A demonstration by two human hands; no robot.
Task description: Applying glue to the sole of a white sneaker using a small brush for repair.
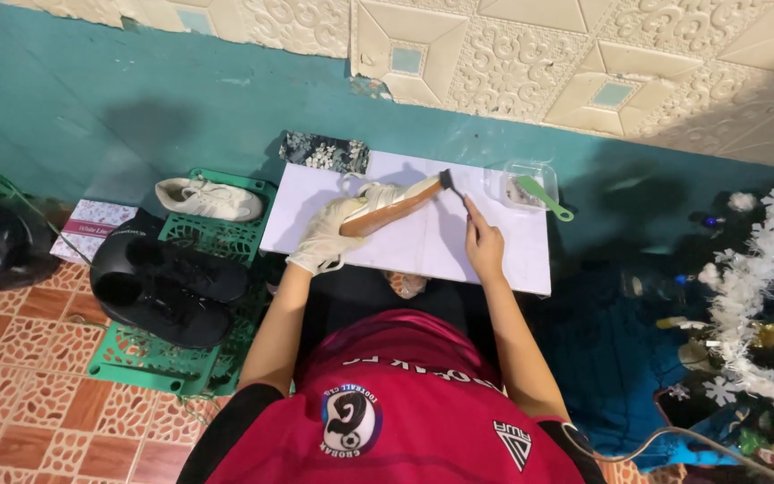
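Gloved left hand (326, 237) holds sneaker (396, 205); right hand (484, 244) brushes (455, 190) its toe

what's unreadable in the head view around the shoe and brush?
- Shoe: the gloved left hand covers its heel end; only the sole edge faces the camera.
- Brush: bristles too small to make out; the right hand hides the handle's lower end.
- Clear container: contents blurred, only a green handle is clear.
- White board: near edge partly behind the person's lap.
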